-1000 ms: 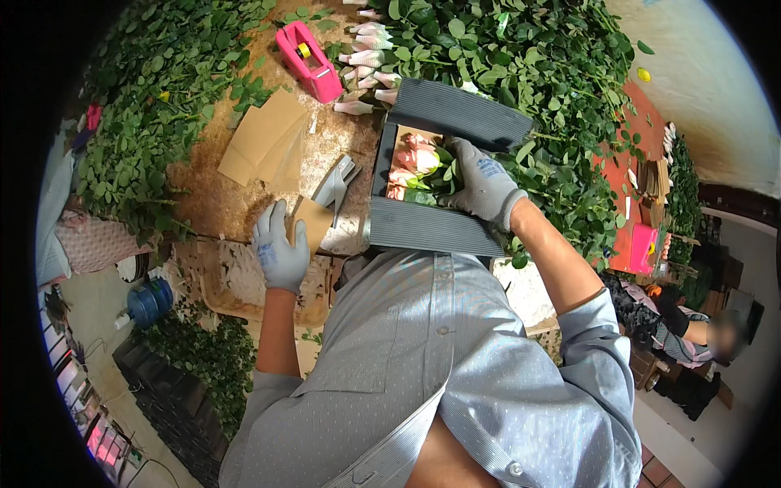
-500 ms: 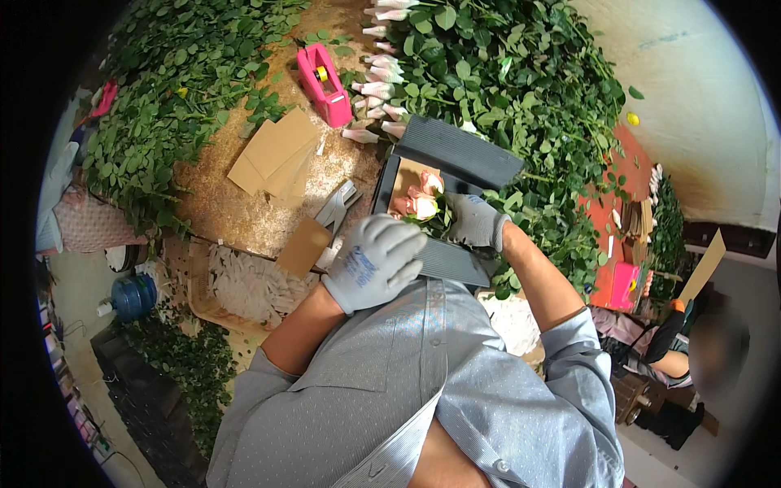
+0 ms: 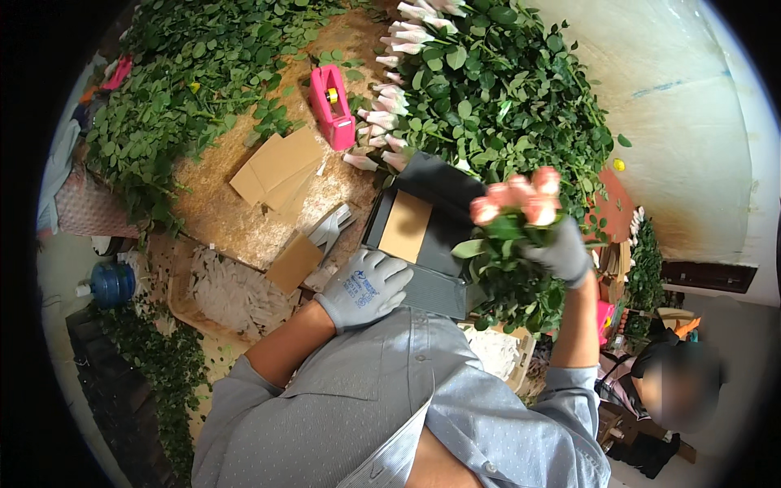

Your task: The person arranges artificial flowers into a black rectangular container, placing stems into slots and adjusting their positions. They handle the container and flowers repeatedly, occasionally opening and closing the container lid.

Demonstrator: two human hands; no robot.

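My right hand (image 3: 563,254), in a grey glove, grips a small bunch of pink roses (image 3: 538,205) by its leafy stems, raised to the right of a black box-like holder (image 3: 449,232). The roses are slightly blurred. A brown cardboard piece (image 3: 405,228) lies inside the holder. At the holder's near left corner rests my left hand (image 3: 366,289), also gloved, open with its fingers lightly bent and apart. I cannot tell how firmly it touches the holder. Leaves hide part of the holder's right end.
A pink tape dispenser (image 3: 332,110) stands behind cardboard sheets (image 3: 281,171) on the table (image 3: 215,191). White-wrapped roses (image 3: 407,37) with leafy stems are heaped at the back right. A basket of white scraps (image 3: 232,293) sits at lower left. Another person (image 3: 651,382) is at far right.
My right hand has lifted the roses out of the black holder and moved right, baring the cardboard inside. The left hand has lowered onto the holder's near left corner.
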